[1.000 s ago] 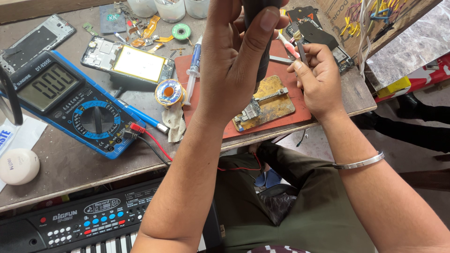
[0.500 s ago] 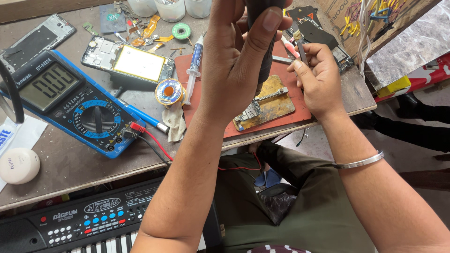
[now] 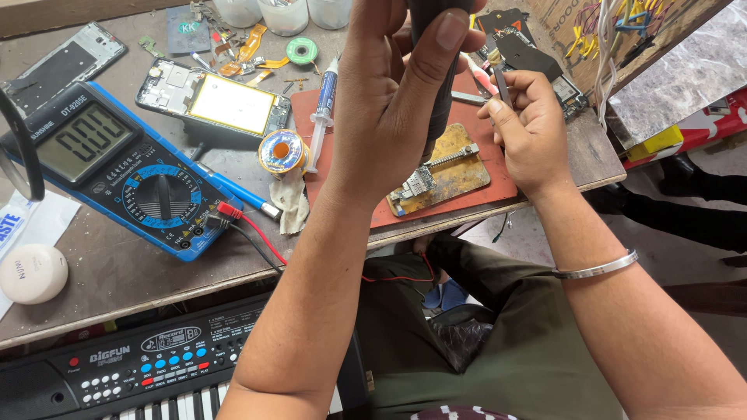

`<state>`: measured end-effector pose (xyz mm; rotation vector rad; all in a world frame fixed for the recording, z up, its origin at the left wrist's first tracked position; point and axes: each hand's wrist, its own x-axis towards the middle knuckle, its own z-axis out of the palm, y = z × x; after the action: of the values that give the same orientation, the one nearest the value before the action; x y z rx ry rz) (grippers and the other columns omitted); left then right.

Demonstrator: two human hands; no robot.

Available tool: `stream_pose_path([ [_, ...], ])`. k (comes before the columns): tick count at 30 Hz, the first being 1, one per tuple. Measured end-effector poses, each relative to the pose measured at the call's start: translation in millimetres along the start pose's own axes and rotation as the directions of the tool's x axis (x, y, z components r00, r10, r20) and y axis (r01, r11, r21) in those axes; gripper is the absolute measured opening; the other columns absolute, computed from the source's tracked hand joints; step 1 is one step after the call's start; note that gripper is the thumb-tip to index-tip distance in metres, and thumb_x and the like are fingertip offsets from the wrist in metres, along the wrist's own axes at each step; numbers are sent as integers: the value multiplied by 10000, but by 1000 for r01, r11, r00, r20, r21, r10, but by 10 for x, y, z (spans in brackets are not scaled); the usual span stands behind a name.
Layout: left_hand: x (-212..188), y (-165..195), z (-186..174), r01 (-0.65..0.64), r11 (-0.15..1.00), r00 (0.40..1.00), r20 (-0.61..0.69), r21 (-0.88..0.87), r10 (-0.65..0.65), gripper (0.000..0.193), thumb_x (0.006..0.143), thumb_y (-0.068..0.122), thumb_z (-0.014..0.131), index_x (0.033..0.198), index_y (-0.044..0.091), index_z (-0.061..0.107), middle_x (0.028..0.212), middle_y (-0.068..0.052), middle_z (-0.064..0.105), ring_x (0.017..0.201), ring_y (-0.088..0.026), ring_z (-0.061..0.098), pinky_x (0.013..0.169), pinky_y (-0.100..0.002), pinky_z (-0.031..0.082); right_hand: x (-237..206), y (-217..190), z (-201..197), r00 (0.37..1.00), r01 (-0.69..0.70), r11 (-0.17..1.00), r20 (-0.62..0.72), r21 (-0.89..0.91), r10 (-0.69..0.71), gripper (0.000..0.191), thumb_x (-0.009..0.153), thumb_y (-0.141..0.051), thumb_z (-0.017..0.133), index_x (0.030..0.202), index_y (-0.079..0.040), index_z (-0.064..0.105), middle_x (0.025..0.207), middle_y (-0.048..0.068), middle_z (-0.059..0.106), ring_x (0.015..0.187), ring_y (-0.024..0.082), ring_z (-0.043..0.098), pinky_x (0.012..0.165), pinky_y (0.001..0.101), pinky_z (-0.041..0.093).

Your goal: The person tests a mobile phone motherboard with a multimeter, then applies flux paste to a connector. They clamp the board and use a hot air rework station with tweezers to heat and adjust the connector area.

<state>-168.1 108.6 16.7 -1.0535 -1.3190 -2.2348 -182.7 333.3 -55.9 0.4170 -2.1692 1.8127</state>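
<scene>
A cluttered grey table (image 3: 117, 272) is seen from above, with a black keyboard (image 3: 140, 373) below its near edge. At the far left a round white container (image 3: 31, 272) is set, and beside it a blue multimeter (image 3: 117, 167) with red and black leads. Further right an opened phone (image 3: 214, 101) is laid next to a solder spool (image 3: 282, 150) and a syringe (image 3: 320, 109). A red mat (image 3: 482, 140) is spread under a brass-coloured board holder (image 3: 443, 171). The left hand (image 3: 397, 101) is raised above the mat, wrapped firmly around a dark tool handle (image 3: 440, 78) pointing down at the holder. To the right, the right hand (image 3: 529, 132) is rested on the mat, with tweezers (image 3: 498, 78) pinched between its fingers.
</scene>
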Motion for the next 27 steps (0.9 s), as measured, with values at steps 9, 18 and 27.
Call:
stream_pose_path([
  [9, 3, 43, -20, 12, 1000, 1000, -3, 26, -12, 236, 1241, 239, 617, 1398, 87, 529, 1222, -27, 676, 1024, -134, 684, 881, -270, 549, -4, -5, -7, 1000, -1, 1000, -1, -15, 1, 258, 1096, -92, 588, 1327, -28, 494, 1096, 68, 665, 815, 40, 538, 689, 192, 446],
  [18, 14, 44, -41, 10, 999, 1000, -12, 41, -9, 232, 1231, 250, 619, 1367, 81, 538, 1227, -31, 700, 1006, -128, 678, 893, -271, 542, 0, 16, -3, 1000, -9, 1000, -3, 1, 9, 254, 1093, -91, 587, 1321, -32, 493, 1075, 67, 669, 789, 39, 526, 682, 190, 441],
  [27, 24, 28, -65, -6, 998, 1000, -23, 55, 8, 222, 1227, 238, 617, 1365, 88, 528, 1221, -27, 698, 1021, -121, 672, 906, -275, 549, -13, 3, 3, 1000, -15, 1000, -4, -4, 15, 250, 1097, -93, 585, 1321, -31, 495, 1087, 70, 668, 826, 40, 545, 695, 192, 450],
])
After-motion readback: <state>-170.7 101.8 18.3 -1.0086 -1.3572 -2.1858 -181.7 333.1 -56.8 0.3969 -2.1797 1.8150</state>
